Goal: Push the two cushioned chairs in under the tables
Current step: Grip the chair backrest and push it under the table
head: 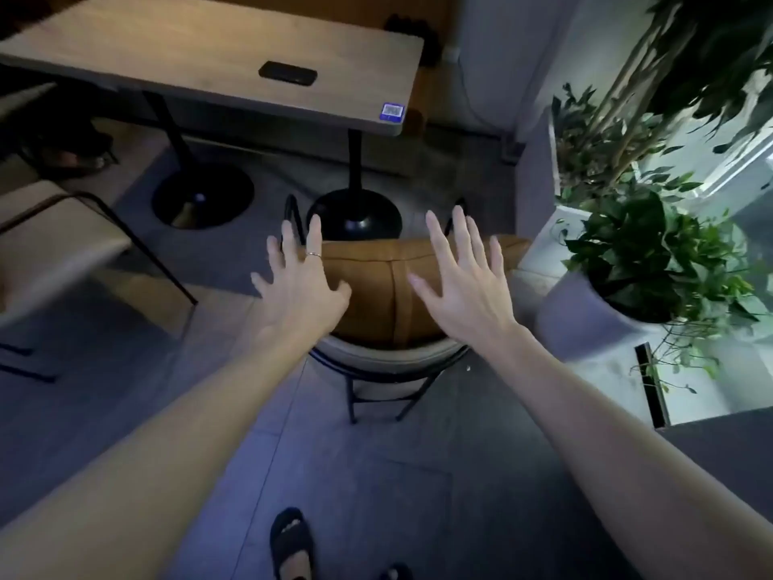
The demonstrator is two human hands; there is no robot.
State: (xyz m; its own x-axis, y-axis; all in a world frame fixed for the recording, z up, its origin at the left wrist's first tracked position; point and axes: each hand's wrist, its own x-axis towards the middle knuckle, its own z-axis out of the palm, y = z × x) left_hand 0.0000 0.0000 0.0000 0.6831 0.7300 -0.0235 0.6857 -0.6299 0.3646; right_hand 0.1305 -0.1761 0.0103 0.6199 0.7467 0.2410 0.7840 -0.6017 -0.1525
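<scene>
A chair with a tan leather cushion (378,286) and a pale curved back on a black metal frame stands in front of me, facing a wooden table (175,48) on black pedestal bases. The chair stands clear of the table's near edge. My left hand (299,286) hovers over the cushion's left side with fingers spread, a ring on one finger. My right hand (464,282) is spread over the cushion's right side. Neither hand holds anything. A second chair with a light seat (54,249) stands at the left, blurred.
A black phone-like object (287,73) and a QR sticker (392,110) lie on the table. Potted plants (652,253) in white planters crowd the right side, close to the chair. Grey tiled floor lies below, with my sandalled foot (293,542) at the bottom.
</scene>
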